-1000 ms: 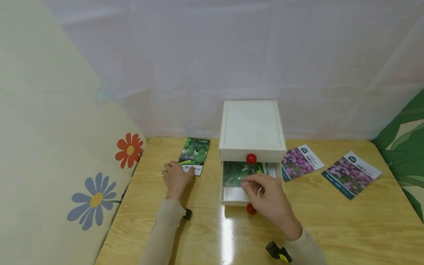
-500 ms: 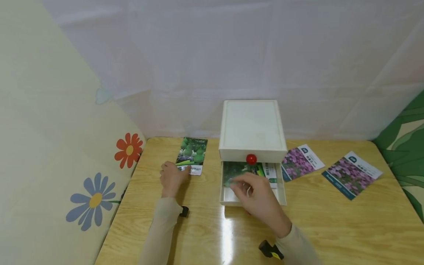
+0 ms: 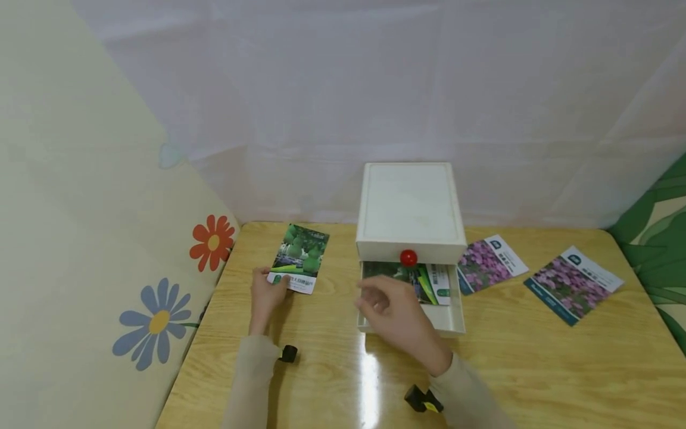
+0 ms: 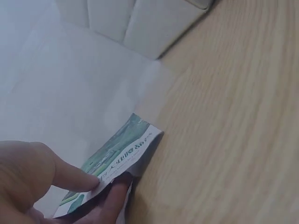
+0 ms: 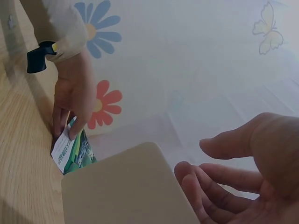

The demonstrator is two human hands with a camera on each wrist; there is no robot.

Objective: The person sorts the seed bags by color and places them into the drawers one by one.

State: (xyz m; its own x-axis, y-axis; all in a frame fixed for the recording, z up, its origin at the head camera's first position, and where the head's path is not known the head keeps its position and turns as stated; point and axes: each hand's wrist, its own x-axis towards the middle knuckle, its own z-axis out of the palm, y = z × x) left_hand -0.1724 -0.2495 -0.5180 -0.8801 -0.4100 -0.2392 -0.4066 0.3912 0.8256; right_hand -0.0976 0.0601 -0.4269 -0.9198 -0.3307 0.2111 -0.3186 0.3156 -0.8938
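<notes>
At the left of the table, my left hand pinches the lower end of a green seed packet printed with gourds. In the left wrist view, the thumb lies on the packet's printed face and fingers reach under it. My right hand hovers over the front of a pulled-out lower drawer. Its thumb and fingers are loosely bent and apart in the right wrist view, holding nothing. Another green packet lies inside the drawer, partly hidden by this hand.
The white drawer unit stands at the back, its upper drawer closed with a red knob. To its right lie two purple-flower seed packets, one tucked close beside the unit. A pale cloth hangs behind the table.
My left hand has drawn the green packet left and towards me, its near end now gripped and slightly lifted. The right hand has shifted left across the drawer, uncovering more of the packet inside.
</notes>
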